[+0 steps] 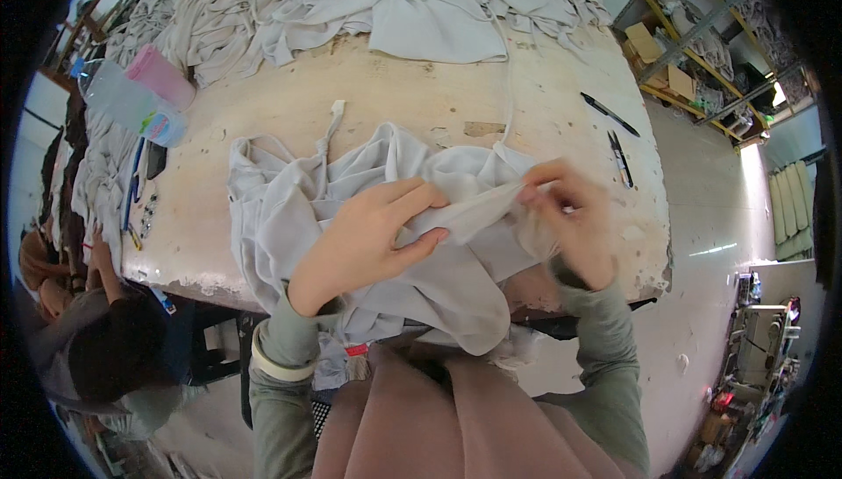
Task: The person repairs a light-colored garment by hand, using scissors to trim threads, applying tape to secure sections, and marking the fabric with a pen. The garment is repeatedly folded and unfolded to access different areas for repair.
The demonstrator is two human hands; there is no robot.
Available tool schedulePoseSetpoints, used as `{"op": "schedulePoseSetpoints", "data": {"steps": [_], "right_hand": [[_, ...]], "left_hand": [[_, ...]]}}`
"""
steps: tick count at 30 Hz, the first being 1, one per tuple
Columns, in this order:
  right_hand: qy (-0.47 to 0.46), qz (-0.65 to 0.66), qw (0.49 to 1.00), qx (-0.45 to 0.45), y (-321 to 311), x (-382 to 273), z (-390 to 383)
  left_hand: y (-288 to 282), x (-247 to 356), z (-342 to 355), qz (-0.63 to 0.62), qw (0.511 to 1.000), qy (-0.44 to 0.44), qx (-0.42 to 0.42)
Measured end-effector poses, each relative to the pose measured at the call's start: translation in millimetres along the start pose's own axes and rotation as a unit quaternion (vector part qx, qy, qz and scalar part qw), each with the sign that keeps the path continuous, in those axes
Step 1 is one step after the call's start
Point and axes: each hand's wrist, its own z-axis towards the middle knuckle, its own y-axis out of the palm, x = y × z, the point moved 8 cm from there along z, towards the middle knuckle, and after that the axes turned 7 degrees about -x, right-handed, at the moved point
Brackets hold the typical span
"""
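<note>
A pink rectangular pack [161, 75] lies at the far left of the worn table [421, 102], beside a clear bag [118, 93] and a round blue-rimmed tub [167, 127]. A pale grey garment [289, 207] is crumpled at the near table edge, with a drawstring trailing. The left hand [364, 238] and right hand [566, 220] each pinch a stretched fold between them. Two pens [614, 132] lie far right.
</note>
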Motion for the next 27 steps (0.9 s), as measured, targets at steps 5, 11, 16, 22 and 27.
{"op": "schedulePoseSetpoints", "data": {"steps": [5,11,16,22,27], "right_hand": [[-0.188,0.208,0.939,0.197,-74,-55,0],[-0.303,0.149,0.843,0.418,-167,-64,-9],[-0.261,0.125,0.817,0.498,-208,-44,-21],[-0.29,0.19,0.811,0.472,-189,-34,-24],[-0.203,0.15,0.914,0.317,-108,-21,-12]], "left_hand": [[-23,-3,12,0.037,0.997,-0.01,0.067],[-2,-20,13,0.098,0.993,0.004,0.065],[24,-44,4,0.014,0.993,-0.009,-0.117],[-162,-55,17,0.33,0.916,-0.03,0.226],[-199,-36,41,0.439,0.834,-0.075,0.325]]}}
